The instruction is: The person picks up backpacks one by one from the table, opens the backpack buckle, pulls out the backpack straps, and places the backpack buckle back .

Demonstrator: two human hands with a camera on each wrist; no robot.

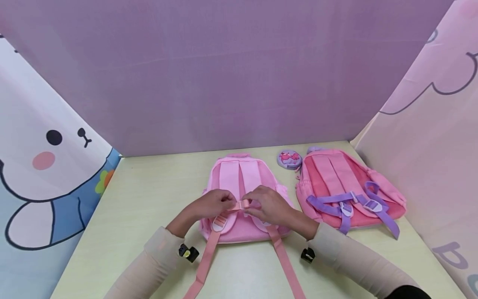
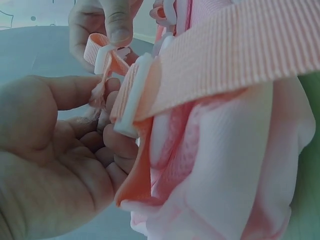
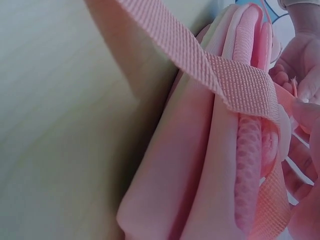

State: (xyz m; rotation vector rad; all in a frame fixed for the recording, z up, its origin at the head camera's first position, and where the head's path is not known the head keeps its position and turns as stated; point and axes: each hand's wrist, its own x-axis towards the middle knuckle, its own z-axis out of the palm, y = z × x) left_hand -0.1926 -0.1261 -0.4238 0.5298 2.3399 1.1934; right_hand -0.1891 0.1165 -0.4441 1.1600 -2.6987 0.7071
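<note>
A pink backpack [image 1: 231, 236] lies with its shoulder straps facing up, and both hands meet over its middle. My left hand [image 1: 213, 204] pinches the frayed end of a narrow coral strap [image 2: 98, 92] between thumb and forefinger. From the other side, my right hand [image 1: 269, 204] grips the looped part of that strap at a small white plastic buckle [image 2: 102, 60]. A larger white adjuster [image 2: 135, 95] with a wide coral webbing strap [image 2: 220, 55] sits beside the left fingers. In the right wrist view, the right hand is partly cut off at the edge.
On the right lies a second pink backpack [image 1: 336, 166] with purple straps [image 1: 345, 210]. A small round purple pouch [image 1: 289, 159] sits at its upper left. Two long coral strap tails [image 1: 209, 259] run toward the front of the pale table [image 1: 149, 187]. Printed cloth walls surround the table.
</note>
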